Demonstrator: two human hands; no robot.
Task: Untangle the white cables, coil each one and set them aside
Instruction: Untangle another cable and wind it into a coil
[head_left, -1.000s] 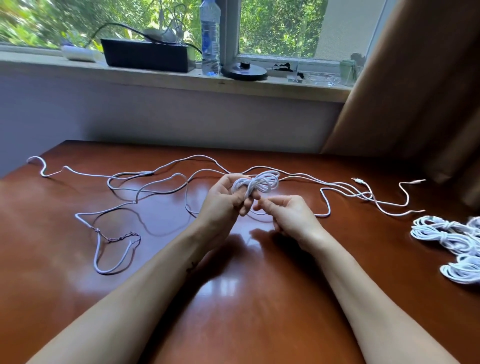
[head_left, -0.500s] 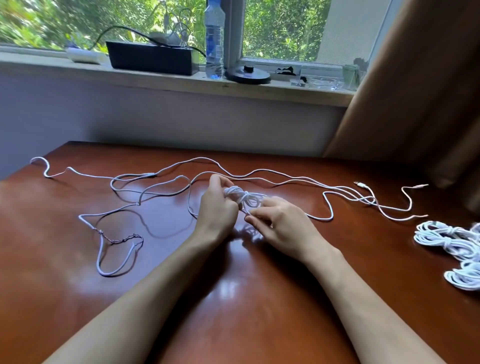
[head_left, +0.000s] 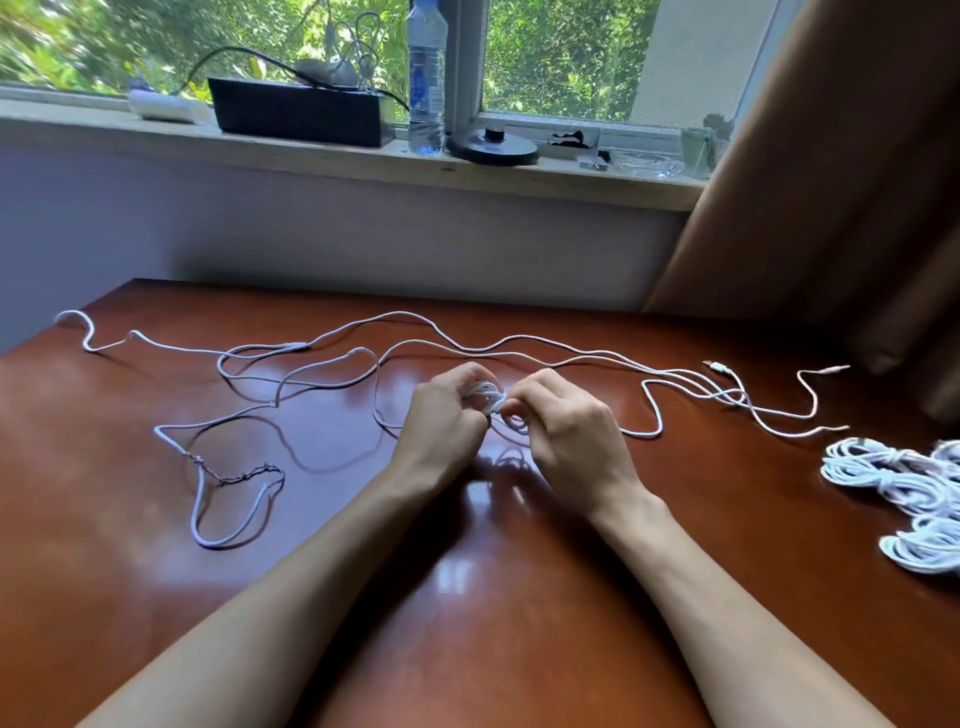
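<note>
White cable is found gathered into a small bundle (head_left: 485, 397), held between both hands just above the table (head_left: 156, 597) near its middle. The left hand (head_left: 441, 421) is curled round the bundle, apparently so that the loops are kept from springing apart. The right hand (head_left: 566, 431) is closed, and a loop at the bundle's near side is pinched by its fingertips; this is judged to be a tail being wrapped or tucked to secure the coil.

Loose white cables (head_left: 519, 340) are spread across the far half of the table on both sides, so more coiling is judged outstanding. Finished coils (head_left: 893, 478) are laid at the right edge, well apart from the work, presumably to be kept clear of the loose runs.
</note>
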